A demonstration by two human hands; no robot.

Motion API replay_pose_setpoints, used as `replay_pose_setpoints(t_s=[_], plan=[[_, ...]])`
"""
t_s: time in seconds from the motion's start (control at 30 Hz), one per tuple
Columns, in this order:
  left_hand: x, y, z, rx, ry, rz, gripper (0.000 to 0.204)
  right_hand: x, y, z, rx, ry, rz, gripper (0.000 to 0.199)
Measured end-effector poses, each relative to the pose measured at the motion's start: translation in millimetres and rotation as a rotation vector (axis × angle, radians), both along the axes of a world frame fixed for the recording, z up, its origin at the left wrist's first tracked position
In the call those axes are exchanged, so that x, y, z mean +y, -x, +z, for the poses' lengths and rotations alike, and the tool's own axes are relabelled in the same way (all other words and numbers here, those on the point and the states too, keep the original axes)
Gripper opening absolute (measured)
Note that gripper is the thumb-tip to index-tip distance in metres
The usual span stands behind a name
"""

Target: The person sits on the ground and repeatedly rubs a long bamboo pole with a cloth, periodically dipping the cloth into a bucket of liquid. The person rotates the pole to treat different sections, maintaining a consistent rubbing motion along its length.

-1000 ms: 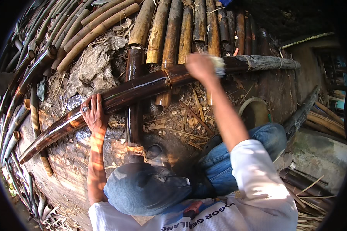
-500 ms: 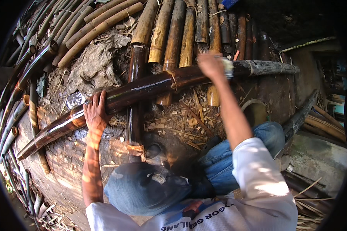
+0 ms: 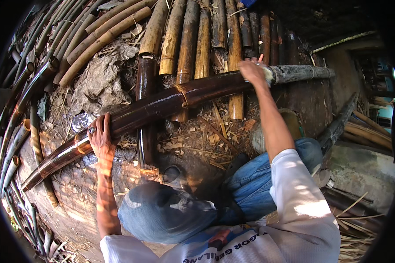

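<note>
A long dark bamboo pole lies slantwise in front of me, glossy and wet-looking along most of its length, dull grey at its right end. My left hand, with a ring on one finger, is closed over the pole's left part. At the border of the glossy and grey stretches, my right hand grips a brush with pale bristles against the pole's surface. The brush's handle is mostly hidden by the fingers. Under the pole, a shorter dark bamboo piece runs crosswise.
Several yellow-brown bamboo poles lie side by side at the far side. More curved poles are stacked at the left, near a crumpled grey sack. A bucket-like container stands below my right forearm. Chips and straw litter the ground.
My right hand has moved slightly right along the pole with the brush. My left hand still holds the pole; the whole view has shifted a little.
</note>
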State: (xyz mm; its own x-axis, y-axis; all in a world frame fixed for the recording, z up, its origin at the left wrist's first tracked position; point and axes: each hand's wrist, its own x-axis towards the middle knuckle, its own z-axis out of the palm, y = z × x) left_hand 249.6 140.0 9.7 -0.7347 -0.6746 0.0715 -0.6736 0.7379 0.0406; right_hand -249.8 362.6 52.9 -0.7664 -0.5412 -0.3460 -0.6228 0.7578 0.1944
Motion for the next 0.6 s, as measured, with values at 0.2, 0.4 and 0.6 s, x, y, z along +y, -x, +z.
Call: replay_pose_setpoints(t_s=[0.2,0.4,0.6], plan=[[2,1,6,0.066,0.136,-0.119,0.096,-97,-155,-8,-0.478,0.256,0.49,0.044],[-1,-2,0,0.087,0.128,-0.126,0.088,-25,-15,-53,-0.38,0.322,0.044,0.052],[-6,-8,-5,0.114,0.138,-0.151,0.094,0,69,12,-0.726,0.811,-0.315,0.053]])
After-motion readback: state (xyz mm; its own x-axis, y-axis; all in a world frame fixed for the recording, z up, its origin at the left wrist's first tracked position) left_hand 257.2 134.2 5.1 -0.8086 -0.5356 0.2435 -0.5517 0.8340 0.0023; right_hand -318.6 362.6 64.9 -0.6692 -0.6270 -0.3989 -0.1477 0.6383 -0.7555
